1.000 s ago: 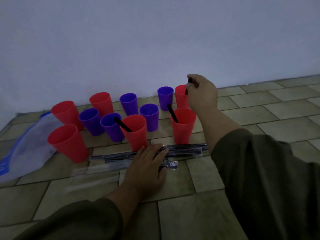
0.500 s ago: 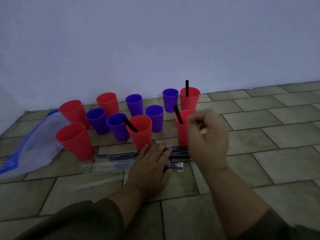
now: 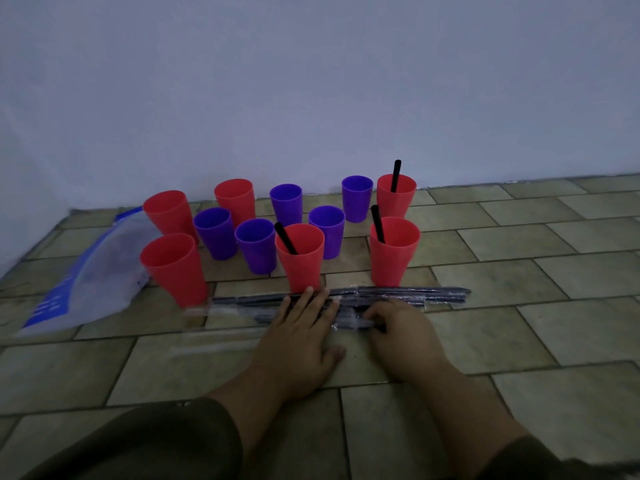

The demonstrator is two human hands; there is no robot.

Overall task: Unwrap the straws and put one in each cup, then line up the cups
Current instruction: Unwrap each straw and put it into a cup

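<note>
Several red and purple cups stand in a loose cluster by the wall. Three red cups hold a black straw: the back right one [image 3: 396, 199], the front right one [image 3: 393, 254] and the middle one [image 3: 301, 261]. The other red cups, such as the front left one [image 3: 175, 268], and the purple cups, such as the one left of the middle red cup [image 3: 256, 247], are empty. A bundle of wrapped black straws [image 3: 415, 294] lies on the floor in front of the cups. My left hand [image 3: 298, 337] presses flat on it. My right hand [image 3: 405, 334] pinches a wrapped straw at the bundle's near edge.
A clear and blue plastic bag [image 3: 93, 278] lies at the left, beside the front left cup. Empty clear wrappers [image 3: 214, 344] lie on the tiles left of my left hand. The white wall [image 3: 311, 98] rises just behind the cups. Bare tiled floor [image 3: 536, 271] stretches to the right.
My right hand let go of the straw in the back right red cup, came back toward me and dropped onto the wrapped bundle. My left hand stayed flat on the bundle.
</note>
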